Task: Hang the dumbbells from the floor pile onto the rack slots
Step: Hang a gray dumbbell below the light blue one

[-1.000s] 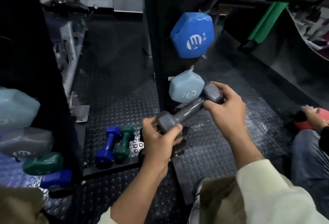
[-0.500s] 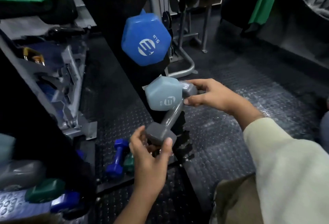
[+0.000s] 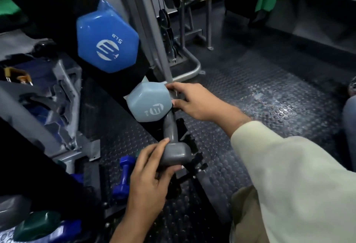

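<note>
Nearest, the left hand curls its fingers and thumb around the lower head of a grey dumbbell, thumb lying along the top of that head. The dumbbell stands steeply tilted against the black rack, its handle running up and away, with the upper head hidden behind a pale blue dumbbell already hung on the rack. There the right hand reaches in, fingers curled at the hidden upper end, apparently gripping it.

It looks rigid and smooth-coated, probably dense for its size, so it should not flex but could slip. Holding both heads gives control of the tilt while the handle seats in a slot.

Farther up hangs a bright blue dumbbell marked 5 LB. On the studded floor to the left lies a dark blue dumbbell.
</note>
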